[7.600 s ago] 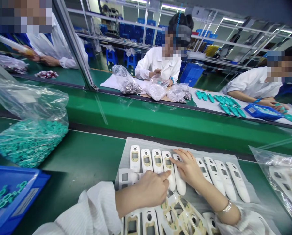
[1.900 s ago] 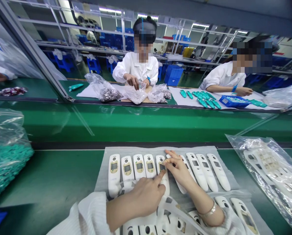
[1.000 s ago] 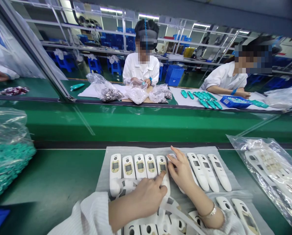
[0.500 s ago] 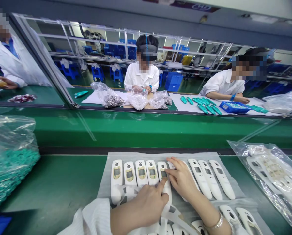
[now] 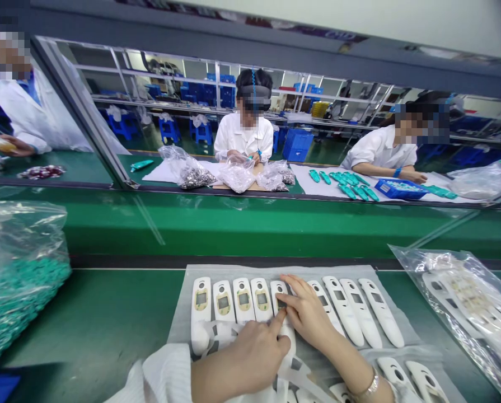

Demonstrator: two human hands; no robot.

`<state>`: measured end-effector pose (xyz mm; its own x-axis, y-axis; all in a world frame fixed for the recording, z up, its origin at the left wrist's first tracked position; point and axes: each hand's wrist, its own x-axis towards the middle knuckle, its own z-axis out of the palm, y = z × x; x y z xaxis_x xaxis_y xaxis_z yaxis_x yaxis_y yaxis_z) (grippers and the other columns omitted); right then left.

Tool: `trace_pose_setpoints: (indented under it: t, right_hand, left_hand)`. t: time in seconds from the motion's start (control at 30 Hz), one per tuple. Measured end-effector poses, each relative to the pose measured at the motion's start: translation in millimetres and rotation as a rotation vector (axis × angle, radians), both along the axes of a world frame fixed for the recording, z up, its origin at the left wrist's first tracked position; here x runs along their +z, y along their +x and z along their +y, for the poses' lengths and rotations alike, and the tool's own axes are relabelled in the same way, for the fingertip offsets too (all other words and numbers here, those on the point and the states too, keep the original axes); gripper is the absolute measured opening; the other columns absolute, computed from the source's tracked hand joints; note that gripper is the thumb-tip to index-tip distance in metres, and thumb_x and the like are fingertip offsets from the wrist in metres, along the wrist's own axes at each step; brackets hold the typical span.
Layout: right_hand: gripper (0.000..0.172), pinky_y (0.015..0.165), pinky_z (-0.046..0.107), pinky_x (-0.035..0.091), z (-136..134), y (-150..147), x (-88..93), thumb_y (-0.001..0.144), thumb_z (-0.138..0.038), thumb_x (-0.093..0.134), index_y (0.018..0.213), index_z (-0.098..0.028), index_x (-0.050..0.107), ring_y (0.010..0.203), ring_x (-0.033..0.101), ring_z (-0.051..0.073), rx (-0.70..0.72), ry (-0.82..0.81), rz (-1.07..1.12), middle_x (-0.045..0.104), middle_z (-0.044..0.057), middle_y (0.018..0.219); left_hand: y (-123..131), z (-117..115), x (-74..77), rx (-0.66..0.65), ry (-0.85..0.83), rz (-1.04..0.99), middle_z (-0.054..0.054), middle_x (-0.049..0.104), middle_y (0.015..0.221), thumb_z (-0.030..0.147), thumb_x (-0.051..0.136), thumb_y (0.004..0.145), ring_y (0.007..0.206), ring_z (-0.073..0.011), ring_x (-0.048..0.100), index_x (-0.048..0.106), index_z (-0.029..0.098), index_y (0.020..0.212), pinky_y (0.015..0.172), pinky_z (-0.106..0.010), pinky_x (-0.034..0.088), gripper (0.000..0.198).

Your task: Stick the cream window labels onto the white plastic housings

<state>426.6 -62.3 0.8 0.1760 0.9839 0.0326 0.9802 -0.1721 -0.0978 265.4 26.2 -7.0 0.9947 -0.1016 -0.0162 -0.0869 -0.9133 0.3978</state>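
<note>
A row of white plastic device housings (image 5: 353,313), each with a small window, lies in front of me. My left hand (image 5: 261,350) points with its index finger stretched onto the fifth housing from the left (image 5: 279,287), just below its window; the other fingers are curled and partly hidden. My right hand (image 5: 309,313) lies over the same housing with fingers apart, its fingertips at the top and right of the window. Beige adhesive frames surround the windows of the left housings (image 5: 243,296). Loose translucent strips (image 5: 298,375) lie by my left hand.
White foam sheet (image 5: 178,313) lies under the housings. A bag of teal parts (image 5: 23,291) stands at left, a bag of white parts (image 5: 464,302) at right. Across a green divider (image 5: 233,224), several co-workers sit with teal housings (image 5: 351,182) and a blue tray (image 5: 401,188).
My right hand has shifted slightly left over the housing, showing more of the housing to its right. My left index finger stays on the same housing. The view has tilted slightly.
</note>
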Motion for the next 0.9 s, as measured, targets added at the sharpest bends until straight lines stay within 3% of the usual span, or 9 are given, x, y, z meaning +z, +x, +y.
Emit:
trace_pose_setpoints:
  t: [0.27,0.43,0.67,0.77,0.9]
  right_hand:
    - [0.046,0.096,0.047,0.038,-15.7,5.5,11.6,0.074,-0.002,0.036,0.101,-0.024,0.066,0.118,0.039,0.027,0.022,-0.095,-0.009,0.048,0.007,0.125]
    - [0.04,0.094,0.042,0.04,-11.7,-1.4,19.3,0.073,-0.003,0.036,0.095,-0.02,0.065,0.113,0.043,0.024,-0.014,-0.065,-0.001,0.051,0.009,0.119]
    - [0.038,0.092,0.043,0.036,-9.0,-4.8,24.4,0.074,-0.007,0.039,0.099,-0.022,0.063,0.112,0.042,0.027,-0.031,-0.161,-0.021,0.052,0.008,0.117]
    - [0.033,0.087,0.035,0.038,-3.4,-0.7,20.7,0.075,-0.011,0.042,0.101,-0.02,0.061,0.1,0.05,0.022,-0.196,-0.169,0.151,0.058,0.008,0.106]
    - [0.03,0.063,0.027,0.042,6.5,11.2,11.0,0.068,-0.013,0.05,0.096,-0.013,0.059,0.064,0.054,0.016,-0.399,-0.228,0.299,0.061,0.004,0.076]
  left_hand:
    - [-1.1,-0.6,-2.1,-0.003,0.004,-0.028,-0.021,0.027,0.138,0.016,0.041,0.069,0.072,-0.0269,0.063,0.05,0.013,0.09,0.053,-0.037,0.049,0.023]
    - [-2.1,-1.3,-4.8,-0.006,0.018,-0.014,-0.021,0.025,0.139,0.016,0.043,0.07,0.071,-0.0254,0.062,0.051,0.013,0.092,0.056,-0.038,0.048,0.023]
    - [-3.1,-2.5,-12.5,0.009,0.02,-0.069,-0.02,0.026,0.139,0.016,0.042,0.07,0.068,-0.0235,0.062,0.052,0.013,0.09,0.055,-0.037,0.048,0.022]
    - [-3.0,-2.6,-12.9,0.011,0.031,-0.075,-0.019,0.028,0.139,0.016,0.043,0.07,0.066,-0.0229,0.062,0.051,0.014,0.09,0.054,-0.037,0.049,0.022]
    - [-3.1,-1.8,-10.7,0.001,0.023,-0.075,-0.018,0.029,0.139,0.018,0.045,0.069,0.067,-0.0235,0.063,0.052,0.014,0.09,0.053,-0.035,0.049,0.022]
